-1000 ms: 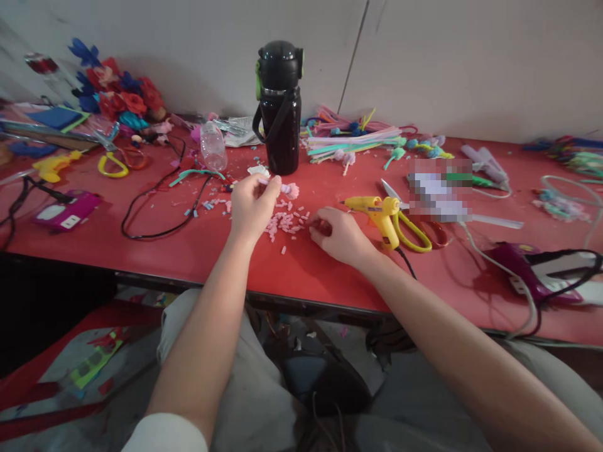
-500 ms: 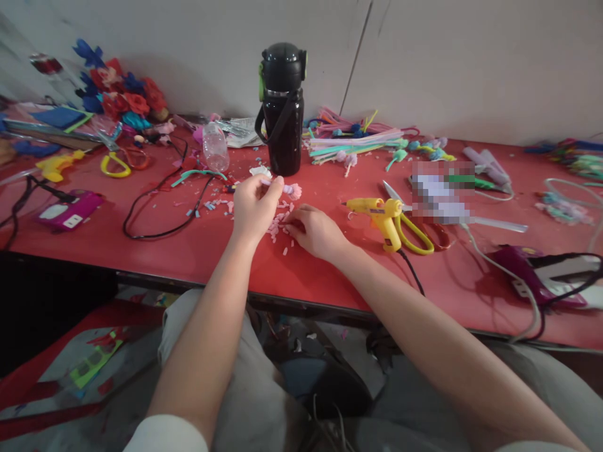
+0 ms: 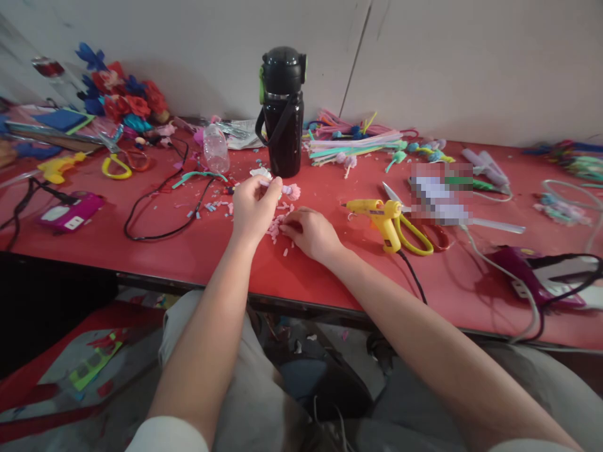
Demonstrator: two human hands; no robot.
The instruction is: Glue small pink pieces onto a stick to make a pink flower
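Observation:
Closed round a pale purple stem, my left hand (image 3: 257, 204) holds a small piece with a fluffy pink head (image 3: 293, 191) that points right. My right hand (image 3: 311, 232) is just to the right and lower, its fingertips pressed together at a pile of small pink pieces (image 3: 274, 232). Whether a piece is between those fingertips is too small to tell. A yellow glue gun (image 3: 384, 220) lies right of my right hand, beside scissors with yellow and red handles (image 3: 417, 235).
A black bottle (image 3: 284, 125) stands behind my hands, with a clear plastic bottle (image 3: 215, 149) to its left. Pastel stems (image 3: 353, 147) lie along the wall. Black cable (image 3: 146, 237) loops at left; purple power strips (image 3: 70, 211) sit on the red table (image 3: 188, 260).
My right hand has shifted very slightly left at the pink pile. My left hand keeps its hold on the pink-headed piece, almost in the same place.

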